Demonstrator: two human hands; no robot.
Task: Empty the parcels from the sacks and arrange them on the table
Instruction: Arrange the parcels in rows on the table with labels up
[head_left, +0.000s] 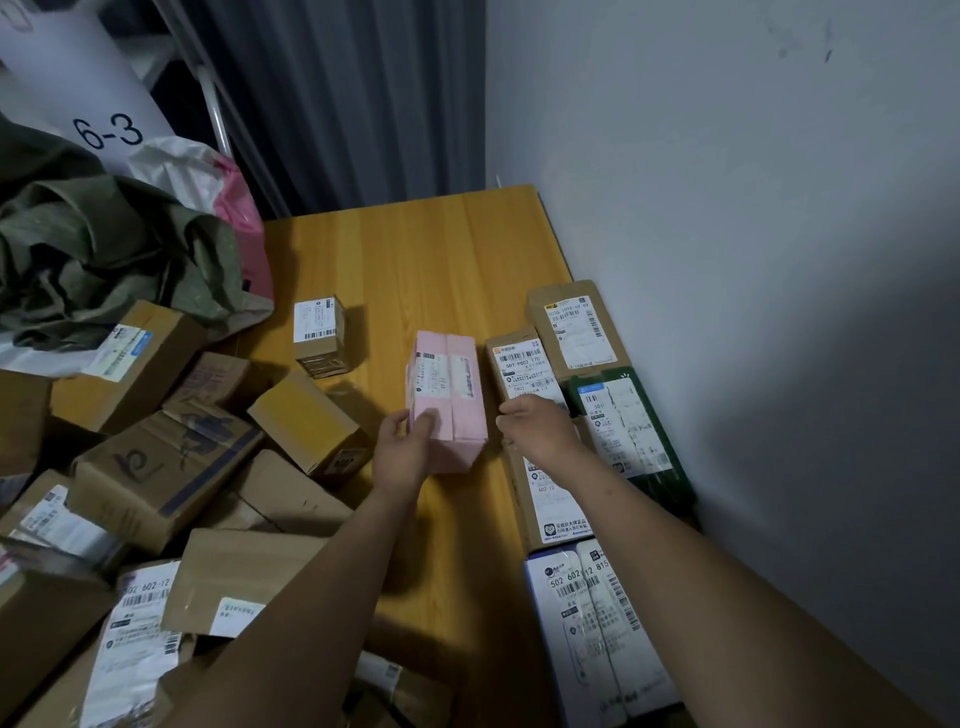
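Pink parcel (447, 400) gripped by left hand (408, 447); right hand (535, 426) just beside.

left hand (410, 447) covers the pink parcel's (448, 400) near-left corner. Label print just past those fingers is too small to read. right hand (537, 431): fingertips curl out of sight, so can't tell if they grip the brown parcel (519, 364) beneath. Forearm hides part of the long brown box (550, 499) behind that wrist. white parcel (597, 623) is cut by the bottom edge. green sack (104, 249), well left of the fingers, is cut by the left edge.
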